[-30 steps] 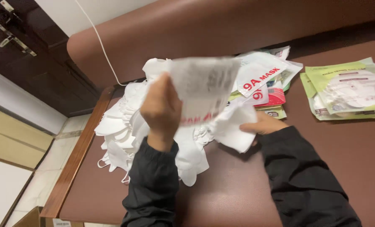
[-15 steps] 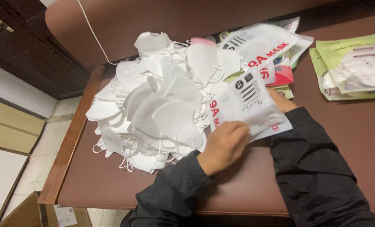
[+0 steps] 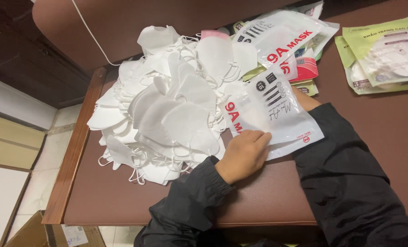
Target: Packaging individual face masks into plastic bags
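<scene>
The left hand presses flat on a white rectangular plastic pouch with red letters on the brown table. The right hand, mostly hidden under it, has a grip I cannot tell. A heap of white masks lies left; two green packets lie far right.

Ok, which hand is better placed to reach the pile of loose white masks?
Left, probably. The left hand rests on the near edge of the white pouch, right beside the mask pile; the right hand is mostly hidden behind the pouch, farther from the pile.
</scene>
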